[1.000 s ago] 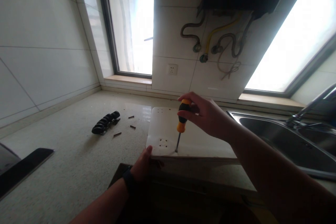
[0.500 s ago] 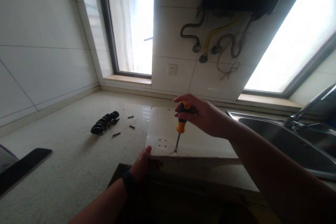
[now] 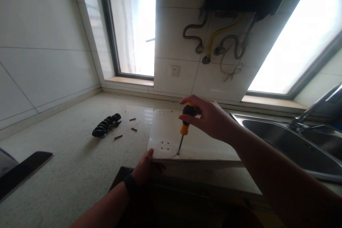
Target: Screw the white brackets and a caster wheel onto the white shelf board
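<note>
My right hand point(image 3: 207, 115) is closed round the orange and black handle of a screwdriver point(image 3: 184, 129). The screwdriver leans slightly, and its tip meets the white board point(image 3: 203, 146) close to the front edge. Gripping the board's front left corner is my left hand point(image 3: 146, 165), thumb on top and fingers underneath; a dark band circles that wrist. Several small holes show in the board near its left end. Whether a screw sits under the tip is too small to make out.
Left of the board, a cluster of black castors point(image 3: 107, 125) and three small screw-like pieces point(image 3: 118, 137) lie on the speckled counter point(image 3: 77, 171). A steel sink point(image 3: 263, 131) with a faucet point(image 3: 296, 123) is at right. Pipes point(image 3: 192, 32) hang on the back wall. A dark flat object point(image 3: 29, 167) lies far left.
My right hand has shifted its fingers slightly round the screwdriver handle. The tip stays at the same place, and my left hand keeps its hold on the board.
</note>
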`<action>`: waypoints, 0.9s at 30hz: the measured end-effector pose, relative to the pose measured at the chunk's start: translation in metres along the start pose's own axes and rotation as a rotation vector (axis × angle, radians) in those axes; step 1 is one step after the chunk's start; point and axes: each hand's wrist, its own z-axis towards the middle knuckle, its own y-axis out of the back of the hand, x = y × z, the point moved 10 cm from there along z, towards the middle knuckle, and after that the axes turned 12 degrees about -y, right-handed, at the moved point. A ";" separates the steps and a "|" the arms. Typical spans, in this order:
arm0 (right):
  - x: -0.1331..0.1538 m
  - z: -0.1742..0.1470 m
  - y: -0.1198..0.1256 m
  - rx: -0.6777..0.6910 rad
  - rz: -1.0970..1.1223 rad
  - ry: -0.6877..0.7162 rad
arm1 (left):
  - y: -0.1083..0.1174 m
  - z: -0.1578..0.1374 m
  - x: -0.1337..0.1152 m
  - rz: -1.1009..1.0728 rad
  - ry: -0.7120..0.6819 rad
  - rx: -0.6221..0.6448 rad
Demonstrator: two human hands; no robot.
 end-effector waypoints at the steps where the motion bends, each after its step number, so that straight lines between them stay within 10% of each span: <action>1: 0.001 0.001 0.004 -0.058 -0.066 -0.006 | 0.000 0.000 0.000 0.002 -0.002 0.003; 10: 0.008 -0.002 -0.016 0.233 0.193 0.049 | 0.002 0.002 0.006 -0.038 -0.005 0.009; 18: -0.005 0.009 0.011 -0.189 -0.133 -0.038 | 0.004 0.002 0.008 -0.008 -0.005 0.006; 27: -0.013 0.020 -0.026 0.313 0.489 0.011 | -0.001 0.000 0.002 -0.041 0.006 -0.007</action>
